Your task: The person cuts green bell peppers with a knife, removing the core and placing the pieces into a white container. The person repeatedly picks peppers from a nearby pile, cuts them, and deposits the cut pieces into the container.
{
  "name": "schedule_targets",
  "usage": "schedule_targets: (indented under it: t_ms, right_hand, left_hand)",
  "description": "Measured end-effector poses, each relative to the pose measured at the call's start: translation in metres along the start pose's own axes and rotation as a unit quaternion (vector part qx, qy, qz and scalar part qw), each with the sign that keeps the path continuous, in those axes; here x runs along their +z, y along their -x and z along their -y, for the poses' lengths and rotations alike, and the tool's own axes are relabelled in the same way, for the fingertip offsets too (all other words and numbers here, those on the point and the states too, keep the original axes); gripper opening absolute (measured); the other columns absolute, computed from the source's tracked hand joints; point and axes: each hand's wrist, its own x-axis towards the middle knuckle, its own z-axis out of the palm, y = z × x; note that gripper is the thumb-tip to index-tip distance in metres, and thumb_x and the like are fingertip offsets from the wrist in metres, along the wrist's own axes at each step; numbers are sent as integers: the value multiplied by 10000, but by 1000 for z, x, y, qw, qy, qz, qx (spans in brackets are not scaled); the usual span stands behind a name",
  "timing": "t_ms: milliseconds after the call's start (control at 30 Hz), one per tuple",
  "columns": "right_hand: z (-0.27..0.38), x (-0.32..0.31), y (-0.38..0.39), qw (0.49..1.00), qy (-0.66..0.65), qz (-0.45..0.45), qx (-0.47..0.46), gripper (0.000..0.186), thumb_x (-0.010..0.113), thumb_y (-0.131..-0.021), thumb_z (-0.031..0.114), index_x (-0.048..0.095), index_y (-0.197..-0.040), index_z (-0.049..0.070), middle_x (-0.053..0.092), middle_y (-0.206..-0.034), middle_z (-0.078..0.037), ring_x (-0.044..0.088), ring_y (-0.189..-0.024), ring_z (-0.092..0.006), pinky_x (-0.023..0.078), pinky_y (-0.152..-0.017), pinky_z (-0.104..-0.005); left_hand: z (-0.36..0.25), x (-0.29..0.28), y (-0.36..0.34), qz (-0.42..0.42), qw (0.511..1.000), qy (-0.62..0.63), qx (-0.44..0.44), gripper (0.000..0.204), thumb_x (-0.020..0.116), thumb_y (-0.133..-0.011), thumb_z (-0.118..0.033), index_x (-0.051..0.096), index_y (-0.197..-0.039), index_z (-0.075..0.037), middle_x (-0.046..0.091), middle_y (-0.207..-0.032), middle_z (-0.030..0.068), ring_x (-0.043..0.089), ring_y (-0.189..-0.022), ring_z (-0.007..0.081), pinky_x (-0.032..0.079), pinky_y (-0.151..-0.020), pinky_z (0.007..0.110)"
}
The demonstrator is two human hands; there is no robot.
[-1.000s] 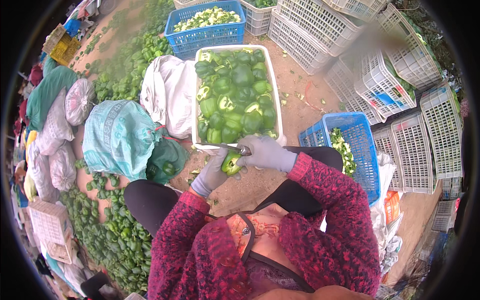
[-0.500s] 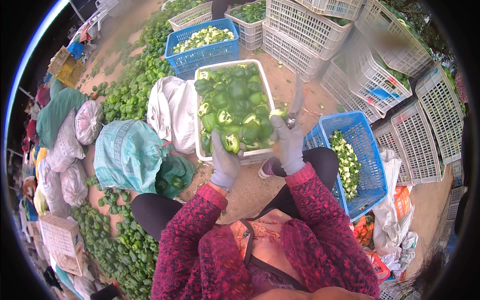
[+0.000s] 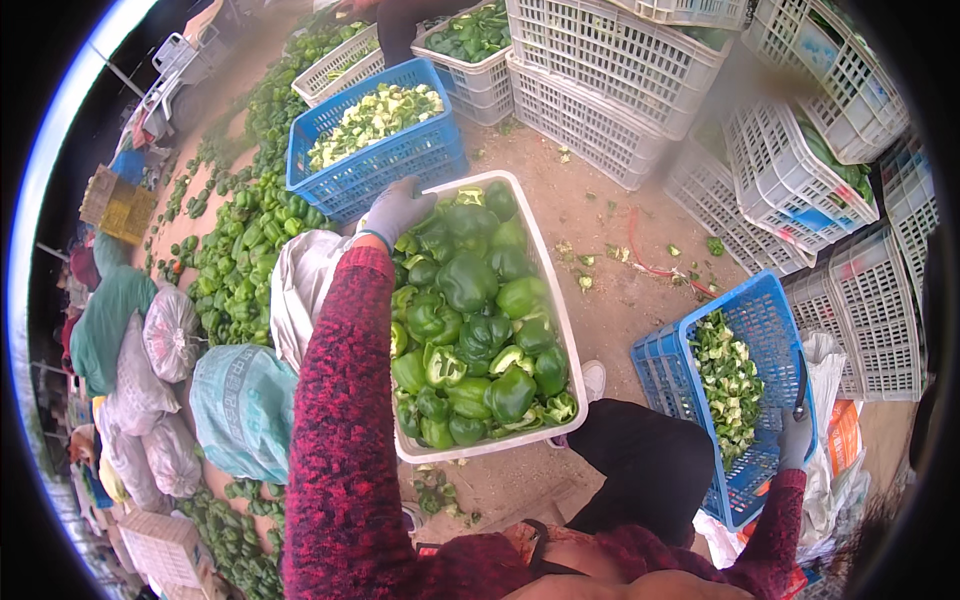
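Note:
A white crate (image 3: 570, 345) full of green bell peppers (image 3: 468, 282), some cut open, stands in front of me. My left hand (image 3: 398, 210), in a grey glove, reaches over to its far left corner, with the fingers closed on the rim. Away to the right, my gloved right hand (image 3: 796, 436) is at the right side of a blue crate (image 3: 735, 495) that holds pale green cut pepper pieces (image 3: 727, 385). The right hand is closed around a knife (image 3: 801, 385), its blade pointing away from me. Part of that grip is hidden.
Another blue crate (image 3: 375, 165) with pale pepper pieces stands beyond the white one. White crates (image 3: 610, 65) are stacked far and right. Loose peppers (image 3: 235, 240) cover the ground at left, beside a teal sack (image 3: 240, 415). Someone's dark-clothed leg (image 3: 400, 30) shows at the back.
My left hand has let go of a cut pepper and taken the white crate's far corner. The right hand has moved with the knife to the right-hand blue crate. The view has shifted.

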Motion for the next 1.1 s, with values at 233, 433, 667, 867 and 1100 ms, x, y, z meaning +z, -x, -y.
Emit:
schedule_targets:
  t_ms: [233,433,667,867,1100]
  right_hand:
    - [43,22,-4,985,-160,-31,49,387,701,-983,267,629,-1305,65,561,-840,29,388,-500,-24,290,-424,-204]
    - [221,68,58,977,-188,70,-68,463,643,-1020,267,580,-1393,1,565,-851,22,382,-503,-18,299,-441,-191]
    - [337,105,203,811,-362,396,-233,476,551,-1057,255,536,-1413,-60,560,-859,-14,390,-502,-27,323,-487,-194]
    - [350,121,297,712,-340,566,-240,507,573,-1037,268,526,-1412,-70,566,-859,-31,406,-506,-30,371,-489,-204]
    - [350,154,344,801,-240,519,-173,439,557,-1046,254,566,-1361,-52,582,-881,-36,466,-566,-60,417,-547,-232]
  left_hand:
    - [44,96,-67,120,990,-54,60,726,215,-1065,-566,222,-1650,-137,131,-1731,154,65,-1596,393,109,-1286,473]
    - [47,-12,77,-219,802,550,80,749,246,-1099,-562,450,-1529,16,437,-1587,200,389,-1495,273,296,-1239,408]
    - [134,83,470,-522,721,394,-228,413,435,-1112,-300,570,-1299,44,639,-1246,146,658,-1124,230,531,-982,367]
    - [130,297,600,-13,946,72,-315,495,689,-910,-269,556,-1328,-38,584,-1330,258,637,-1162,432,544,-888,494]
    - [157,365,583,227,959,-99,-134,371,645,-916,-180,613,-1279,-110,629,-1285,185,666,-1131,397,554,-865,540]
